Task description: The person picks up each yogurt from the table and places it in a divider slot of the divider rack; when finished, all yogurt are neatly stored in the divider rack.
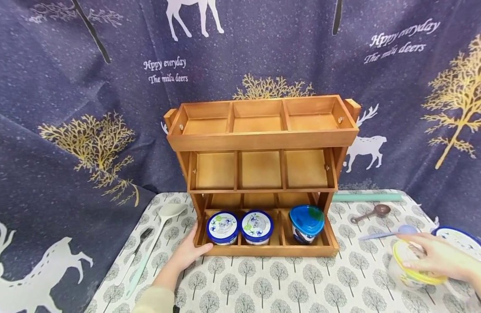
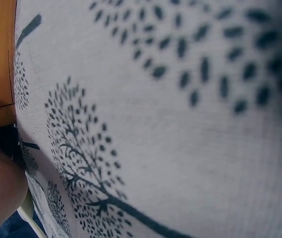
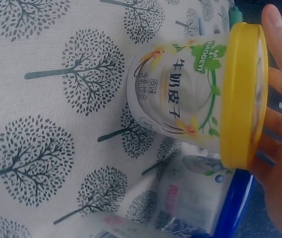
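Observation:
At the lower left corner of a wooden three-tier rack (image 1: 263,141), my left hand (image 1: 191,250) grips the frame, thumb over the front edge and fingers along the outer side. To the right, my right hand (image 1: 429,256) lies over the yellow lid (image 3: 242,99) of a white tub (image 3: 175,94), thumb and fingers extended. Whether they touch the lid is unclear. Two blue-lidded tubs (image 1: 222,227) (image 1: 257,226) stand side by side in the bottom tier. A tub with a blue, rounded-triangle lid (image 1: 306,219) occupies the right compartment.
Another blue-lidded tub (image 1: 461,243) stands behind my right hand. Right of the rack lie a brown scoop (image 1: 381,210), a lilac spoon (image 1: 406,229) and a green rod (image 1: 367,198). Left of it are a long pale ladle (image 1: 171,211) and a dark-headed utensil (image 1: 145,234).

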The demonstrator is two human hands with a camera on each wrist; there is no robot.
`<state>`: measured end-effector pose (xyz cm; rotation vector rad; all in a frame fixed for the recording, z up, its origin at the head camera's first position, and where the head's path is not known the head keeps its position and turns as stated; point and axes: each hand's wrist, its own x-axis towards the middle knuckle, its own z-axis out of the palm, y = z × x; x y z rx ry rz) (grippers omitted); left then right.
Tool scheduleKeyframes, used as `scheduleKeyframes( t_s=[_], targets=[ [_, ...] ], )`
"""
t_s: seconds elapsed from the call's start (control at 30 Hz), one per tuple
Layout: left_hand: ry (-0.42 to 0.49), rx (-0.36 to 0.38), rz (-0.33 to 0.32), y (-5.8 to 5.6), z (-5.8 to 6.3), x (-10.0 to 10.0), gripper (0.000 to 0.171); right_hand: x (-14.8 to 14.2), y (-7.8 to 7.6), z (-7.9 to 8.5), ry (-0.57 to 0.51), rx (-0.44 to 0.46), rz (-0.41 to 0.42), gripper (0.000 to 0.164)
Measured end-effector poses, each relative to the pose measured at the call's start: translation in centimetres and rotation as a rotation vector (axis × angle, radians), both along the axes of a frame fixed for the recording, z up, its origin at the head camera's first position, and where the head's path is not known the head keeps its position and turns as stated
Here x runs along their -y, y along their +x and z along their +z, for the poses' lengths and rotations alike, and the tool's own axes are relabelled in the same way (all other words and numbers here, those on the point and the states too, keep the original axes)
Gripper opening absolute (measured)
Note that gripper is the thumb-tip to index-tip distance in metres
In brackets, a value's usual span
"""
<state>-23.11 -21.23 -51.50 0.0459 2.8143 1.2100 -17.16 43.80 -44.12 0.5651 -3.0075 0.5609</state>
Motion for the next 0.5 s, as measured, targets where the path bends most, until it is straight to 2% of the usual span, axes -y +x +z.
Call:
scheduleKeyframes(
  t_s=[0.17, 0.27, 0.33, 0.4, 0.5],
  targets=[
    [-0.004, -0.008, -0.006, -0.07, -0.13, 0.12, 0.105, -0.11, 0.51, 0.23, 0.056, -0.007, 0.087, 0.088],
    [0.006, -0.007, -0.007, -0.05, -0.07, 0.17, 0.105, -0.11, 0.82, 0.31, 0.057, 0.044, 0.131, 0.103],
    [0.004, -0.006, -0.005, -0.06, -0.05, 0.18, 0.105, -0.09, 0.94, 0.37, 0.039, 0.089, 0.131, 0.107],
    [-0.002, -0.006, -0.006, -0.09, -0.03, 0.15, 0.106, 0.03, 1.00, 0.50, 0.035, 0.121, 0.097, 0.108],
    [-0.005, -0.006, -0.007, -0.11, 0.00, 0.06, 0.106, 0.36, 0.97, 0.73, 0.052, 0.071, 0.050, 0.102]
  ],
)
